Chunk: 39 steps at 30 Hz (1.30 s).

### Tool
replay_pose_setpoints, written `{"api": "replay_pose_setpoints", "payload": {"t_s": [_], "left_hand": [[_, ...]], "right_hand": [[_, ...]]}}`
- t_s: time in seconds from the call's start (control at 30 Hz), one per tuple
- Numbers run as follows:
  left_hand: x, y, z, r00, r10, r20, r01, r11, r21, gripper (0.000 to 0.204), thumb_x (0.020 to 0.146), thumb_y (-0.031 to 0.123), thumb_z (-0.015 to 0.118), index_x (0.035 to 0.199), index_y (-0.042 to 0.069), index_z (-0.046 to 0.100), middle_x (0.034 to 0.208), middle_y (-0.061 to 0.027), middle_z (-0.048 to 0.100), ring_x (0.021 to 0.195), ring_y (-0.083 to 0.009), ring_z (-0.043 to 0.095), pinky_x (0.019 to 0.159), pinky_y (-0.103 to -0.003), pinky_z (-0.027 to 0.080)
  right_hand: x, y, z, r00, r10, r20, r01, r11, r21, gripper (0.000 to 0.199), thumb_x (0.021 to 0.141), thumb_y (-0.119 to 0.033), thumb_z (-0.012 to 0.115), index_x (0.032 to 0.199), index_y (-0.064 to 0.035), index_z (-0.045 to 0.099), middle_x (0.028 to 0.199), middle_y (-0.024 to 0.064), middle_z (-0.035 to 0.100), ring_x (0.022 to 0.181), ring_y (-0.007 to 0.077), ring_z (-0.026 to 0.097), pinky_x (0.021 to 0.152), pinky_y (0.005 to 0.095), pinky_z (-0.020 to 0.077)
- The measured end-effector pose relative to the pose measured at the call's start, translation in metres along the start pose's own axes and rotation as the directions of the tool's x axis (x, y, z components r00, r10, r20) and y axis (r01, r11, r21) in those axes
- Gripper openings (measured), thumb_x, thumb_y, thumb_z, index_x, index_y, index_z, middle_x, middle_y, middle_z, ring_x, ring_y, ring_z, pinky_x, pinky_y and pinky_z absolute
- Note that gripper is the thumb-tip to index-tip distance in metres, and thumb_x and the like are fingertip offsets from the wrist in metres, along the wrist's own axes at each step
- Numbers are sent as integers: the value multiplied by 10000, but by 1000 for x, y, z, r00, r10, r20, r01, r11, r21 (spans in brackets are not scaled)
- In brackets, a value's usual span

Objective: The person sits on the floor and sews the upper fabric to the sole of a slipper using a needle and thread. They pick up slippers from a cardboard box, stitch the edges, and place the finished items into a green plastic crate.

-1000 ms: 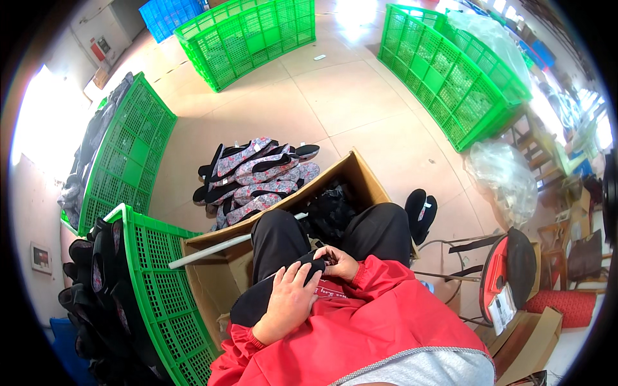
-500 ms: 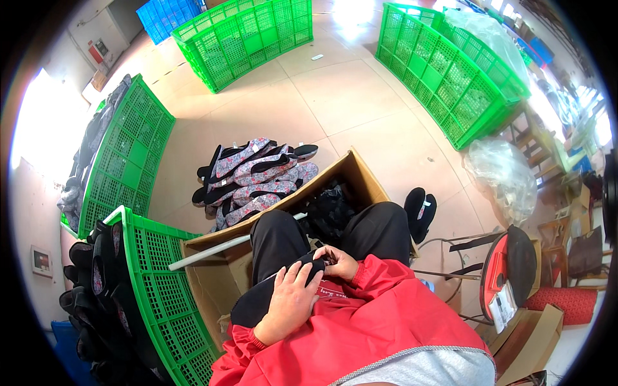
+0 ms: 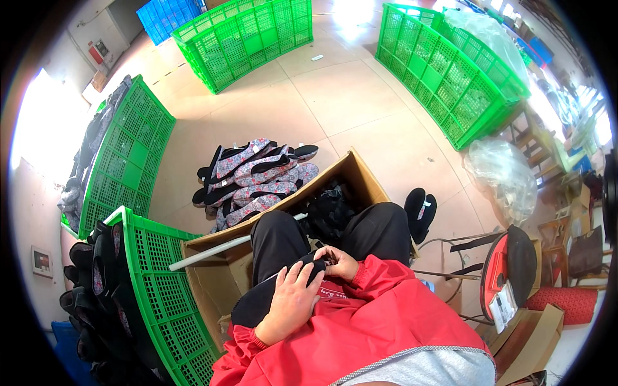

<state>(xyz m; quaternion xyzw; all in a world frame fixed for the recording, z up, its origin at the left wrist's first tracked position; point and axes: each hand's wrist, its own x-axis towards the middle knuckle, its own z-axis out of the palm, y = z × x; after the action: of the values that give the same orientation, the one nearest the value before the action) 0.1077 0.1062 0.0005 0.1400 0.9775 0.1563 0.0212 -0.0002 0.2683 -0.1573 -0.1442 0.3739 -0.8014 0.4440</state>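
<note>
A black cloth shoe [image 3: 250, 306] rests sole-length across my lap. My left hand [image 3: 293, 299] lies over it with the fingers wrapped round its upper. At the shoe's far end my right hand [image 3: 339, 262] is closed, thumb and fingers pinching at its edge; the exact spot is partly hidden by the fingers. My knees stand in an open cardboard box [image 3: 367, 177], which holds a dark heap of black things [image 3: 328, 209]. A pale rod [image 3: 212, 252] slants across the box's left side.
Patterned grey-and-pink shoes [image 3: 257, 180] are piled on the floor ahead. A black pair [image 3: 420, 215] lies to the right. Green crates [image 3: 170, 283] stand at left, the nearest full of black shoes [image 3: 103, 289]; others [image 3: 444, 77] stand farther off. A round stool [image 3: 508, 276] is at right.
</note>
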Motion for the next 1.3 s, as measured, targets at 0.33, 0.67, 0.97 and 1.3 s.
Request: {"api": "replay_pose_setpoints", "payload": {"t_s": [0.33, 0.67, 0.97, 1.3], "left_hand": [[-2, 2, 2, 1000, 11, 10, -12, 999, 31, 523, 772, 248, 730, 1266, 132, 603, 1338, -132, 487, 1280, -334, 432, 1055, -517, 351], [-6, 5, 6, 999, 11, 33, -13, 999, 39, 569, 780, 249, 733, 1307, 116, 565, 1361, -140, 473, 1296, -344, 415, 1071, -527, 331], [-4, 6, 8, 1000, 7, 16, -8, 999, 47, 558, 787, 252, 732, 1304, 118, 571, 1367, -143, 471, 1304, -353, 409, 1074, -532, 329], [-4, 7, 6, 1000, 8, 16, -9, 999, 35, 569, 772, 245, 743, 1300, 122, 573, 1361, -141, 474, 1298, -349, 409, 1064, -537, 338]], "right_hand": [[-3, 3, 0, 998, -51, 28, 52, 997, -51, 376, 824, 13, 695, 1158, -50, 534, 1109, 19, 569, 1031, 117, 558, 926, 277, 457], [-6, 3, -1, 998, -39, 40, 41, 997, -64, 358, 840, -30, 719, 1146, -60, 536, 1105, 6, 558, 1029, 100, 550, 905, 249, 454], [-2, 2, -2, 999, -51, 15, 52, 998, -27, 394, 823, -12, 737, 1152, -66, 527, 1070, 7, 567, 965, 91, 575, 870, 257, 483], [-3, 5, -5, 999, -35, 20, 36, 999, -34, 359, 831, -5, 722, 1137, -63, 542, 1103, -1, 559, 986, 82, 557, 892, 248, 464]]}}
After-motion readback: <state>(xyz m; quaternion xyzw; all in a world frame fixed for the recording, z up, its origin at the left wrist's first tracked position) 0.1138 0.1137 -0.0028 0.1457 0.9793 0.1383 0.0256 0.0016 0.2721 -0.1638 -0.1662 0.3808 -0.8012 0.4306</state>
